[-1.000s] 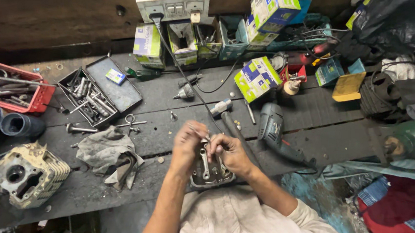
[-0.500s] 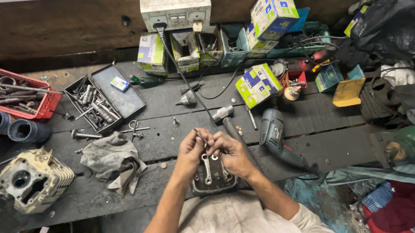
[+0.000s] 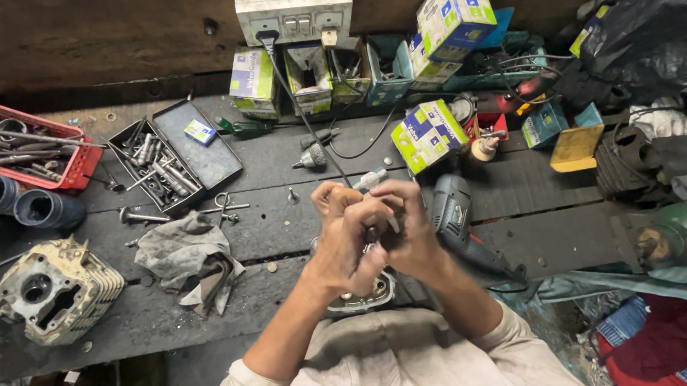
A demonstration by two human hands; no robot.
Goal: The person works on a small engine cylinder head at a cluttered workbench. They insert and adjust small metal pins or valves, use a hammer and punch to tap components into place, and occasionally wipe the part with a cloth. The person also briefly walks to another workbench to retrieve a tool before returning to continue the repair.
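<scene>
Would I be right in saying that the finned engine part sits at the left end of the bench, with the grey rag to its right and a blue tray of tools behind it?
Not quite: the tray of tools behind the finned engine part is red, not blue, as the head view shows. The part does sit at the left end of the bench, with the grey rag to its right.

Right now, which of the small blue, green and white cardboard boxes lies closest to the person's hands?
The tilted blue, green and white box lying alone on the dark wooden bench, just beyond the right hand; the others stand farther back along the wall.
</scene>
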